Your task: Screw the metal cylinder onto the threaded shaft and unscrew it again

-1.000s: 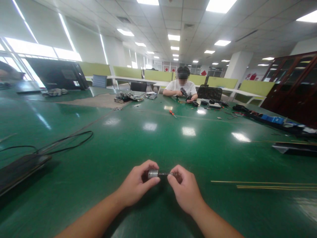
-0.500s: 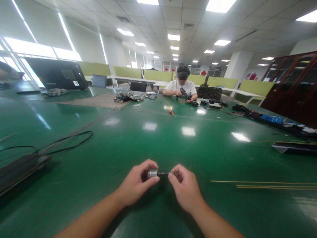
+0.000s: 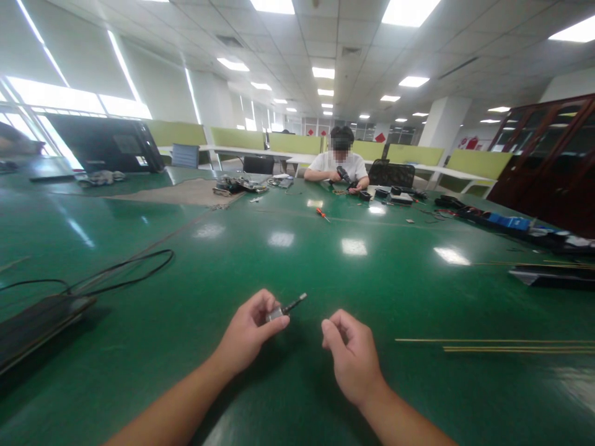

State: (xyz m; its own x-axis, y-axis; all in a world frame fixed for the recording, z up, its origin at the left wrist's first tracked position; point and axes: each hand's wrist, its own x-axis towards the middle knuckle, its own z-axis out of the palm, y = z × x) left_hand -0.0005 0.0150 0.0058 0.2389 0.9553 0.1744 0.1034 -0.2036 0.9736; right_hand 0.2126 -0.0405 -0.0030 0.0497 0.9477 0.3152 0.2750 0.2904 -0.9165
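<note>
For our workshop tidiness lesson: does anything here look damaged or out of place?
Yes: at the green table's far side, left of centre, a brown patch with a ragged edge breaks the surface, perhaps torn covering. The metal part in the left hand is too small to judge.

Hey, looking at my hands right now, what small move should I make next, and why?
I'd probably bring your right hand to the pale tip of the dark shaft: your left hand grips the metal cylinder it juts from, the tip is untouched, and your right hand is curled, apart from it.
</note>
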